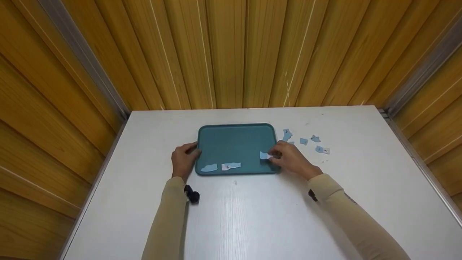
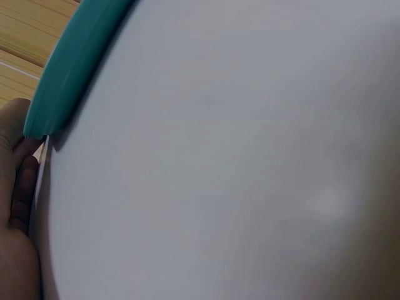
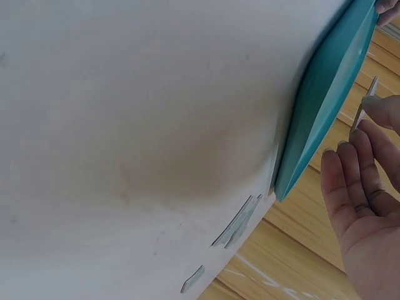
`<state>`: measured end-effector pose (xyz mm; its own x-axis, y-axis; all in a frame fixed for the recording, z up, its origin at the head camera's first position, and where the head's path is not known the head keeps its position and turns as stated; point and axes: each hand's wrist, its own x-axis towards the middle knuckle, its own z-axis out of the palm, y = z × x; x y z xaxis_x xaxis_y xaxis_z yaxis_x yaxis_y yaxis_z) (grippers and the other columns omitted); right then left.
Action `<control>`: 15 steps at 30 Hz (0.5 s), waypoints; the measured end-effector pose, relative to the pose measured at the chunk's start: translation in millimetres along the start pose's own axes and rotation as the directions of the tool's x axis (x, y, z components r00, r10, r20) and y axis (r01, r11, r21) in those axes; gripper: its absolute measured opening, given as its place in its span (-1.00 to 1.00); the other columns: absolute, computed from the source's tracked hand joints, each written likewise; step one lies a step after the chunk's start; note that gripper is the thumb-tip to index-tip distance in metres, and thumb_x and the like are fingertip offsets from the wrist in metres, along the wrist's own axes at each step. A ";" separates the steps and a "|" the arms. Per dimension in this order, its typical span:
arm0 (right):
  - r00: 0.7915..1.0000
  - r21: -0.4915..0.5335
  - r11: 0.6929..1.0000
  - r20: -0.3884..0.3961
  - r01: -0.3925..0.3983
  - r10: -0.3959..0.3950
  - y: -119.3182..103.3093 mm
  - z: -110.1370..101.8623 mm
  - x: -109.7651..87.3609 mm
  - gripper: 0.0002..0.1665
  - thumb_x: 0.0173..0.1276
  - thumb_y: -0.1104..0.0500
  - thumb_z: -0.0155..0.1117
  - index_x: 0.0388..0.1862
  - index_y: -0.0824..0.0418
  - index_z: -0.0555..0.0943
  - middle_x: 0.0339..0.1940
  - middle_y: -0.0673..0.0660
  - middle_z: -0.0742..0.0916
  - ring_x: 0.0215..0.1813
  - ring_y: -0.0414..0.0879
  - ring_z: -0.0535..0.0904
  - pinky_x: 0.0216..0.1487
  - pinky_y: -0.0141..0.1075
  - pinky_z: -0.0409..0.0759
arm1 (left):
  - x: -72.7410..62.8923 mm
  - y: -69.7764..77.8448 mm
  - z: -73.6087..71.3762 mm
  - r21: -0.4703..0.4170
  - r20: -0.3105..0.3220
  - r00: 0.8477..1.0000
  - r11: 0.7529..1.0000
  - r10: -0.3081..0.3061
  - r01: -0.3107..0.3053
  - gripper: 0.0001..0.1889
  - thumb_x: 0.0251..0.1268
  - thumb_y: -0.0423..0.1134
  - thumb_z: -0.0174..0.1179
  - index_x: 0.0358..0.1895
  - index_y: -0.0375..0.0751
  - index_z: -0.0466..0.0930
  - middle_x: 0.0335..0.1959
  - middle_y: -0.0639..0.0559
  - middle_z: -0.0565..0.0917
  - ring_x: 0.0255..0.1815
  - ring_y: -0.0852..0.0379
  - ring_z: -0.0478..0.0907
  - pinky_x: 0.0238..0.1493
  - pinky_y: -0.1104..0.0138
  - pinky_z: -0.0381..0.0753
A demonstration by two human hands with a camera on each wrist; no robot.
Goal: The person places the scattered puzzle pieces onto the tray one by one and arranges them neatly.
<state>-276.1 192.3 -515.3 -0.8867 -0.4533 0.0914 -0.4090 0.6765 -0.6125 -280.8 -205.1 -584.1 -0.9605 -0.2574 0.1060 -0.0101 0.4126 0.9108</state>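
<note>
A teal tray (image 1: 236,144) lies on the white table. At its left edge my left hand (image 1: 184,159) grips the rim, thumb on top; the left wrist view shows its fingers at the tray's edge (image 2: 75,69). Over the tray's right side, my right hand (image 1: 290,159) pinches a light blue and white card piece (image 1: 264,155) between thumb and forefinger. In the right wrist view that card piece (image 3: 374,86) appears edge-on, raised above the tray. Inside the tray, along the near rim, lie an uneven blue piece (image 1: 209,168) and a longer blue-and-white piece (image 1: 231,166).
Several small jagged blue pieces lie on the table right of the tray, among them one near its corner (image 1: 287,135) and a blue-and-white one farther right (image 1: 322,150). Wood-look panels (image 1: 227,54) wall the table (image 1: 223,216) at the back and sides.
</note>
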 end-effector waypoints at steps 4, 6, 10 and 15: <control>1.000 0.009 1.000 0.012 0.011 -0.011 -4.0 6.1 2.1 -0.78 0.41 0.28 0.49 0.01 0.27 0.80 -0.11 0.08 0.69 -0.03 -0.03 0.65 0.08 -0.11 0.70 | -0.1 -0.1 0.0 -0.008 0.004 1.000 1.000 -0.002 0.002 -0.65 0.37 -0.23 0.44 0.20 -0.13 0.78 0.08 0.01 0.78 0.17 0.05 0.66 0.26 0.16 0.60; 1.000 0.011 1.000 0.022 0.011 -0.012 -6.9 9.0 3.3 -0.77 0.41 0.28 0.48 0.02 0.27 0.80 -0.10 0.07 0.69 -0.02 -0.04 0.64 0.10 -0.11 0.70 | 0.0 -0.1 -0.1 -0.010 0.003 1.000 1.000 -0.001 0.001 -0.65 0.37 -0.23 0.44 0.19 -0.13 0.79 0.08 0.02 0.78 0.17 0.06 0.66 0.26 0.16 0.61; 0.999 0.007 1.000 0.041 0.009 -0.009 -12.8 15.0 6.6 -0.76 0.42 0.26 0.48 0.04 0.26 0.80 -0.10 0.07 0.70 -0.03 -0.04 0.65 0.13 -0.11 0.71 | 0.3 -0.4 -0.1 -0.013 -0.001 1.000 1.000 0.001 -0.001 -0.66 0.37 -0.24 0.44 0.18 -0.12 0.79 0.07 0.01 0.78 0.17 0.05 0.66 0.25 0.15 0.61; 0.998 0.011 1.000 0.067 0.012 -0.013 -18.5 23.4 9.2 -0.76 0.44 0.24 0.48 0.05 0.23 0.80 -0.10 0.03 0.70 -0.05 -0.08 0.63 0.11 -0.15 0.70 | 0.5 -1.4 -0.5 -0.027 0.004 1.000 1.000 -0.002 0.002 -0.65 0.36 -0.25 0.44 0.18 -0.14 0.79 0.08 0.00 0.78 0.17 0.04 0.67 0.26 0.15 0.61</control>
<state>-271.6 162.0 -521.5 -0.8649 -0.4998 0.0462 -0.4172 0.6646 -0.6198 -281.1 -206.2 -585.1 -0.9615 -0.2548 0.1027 -0.0046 0.3887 0.9214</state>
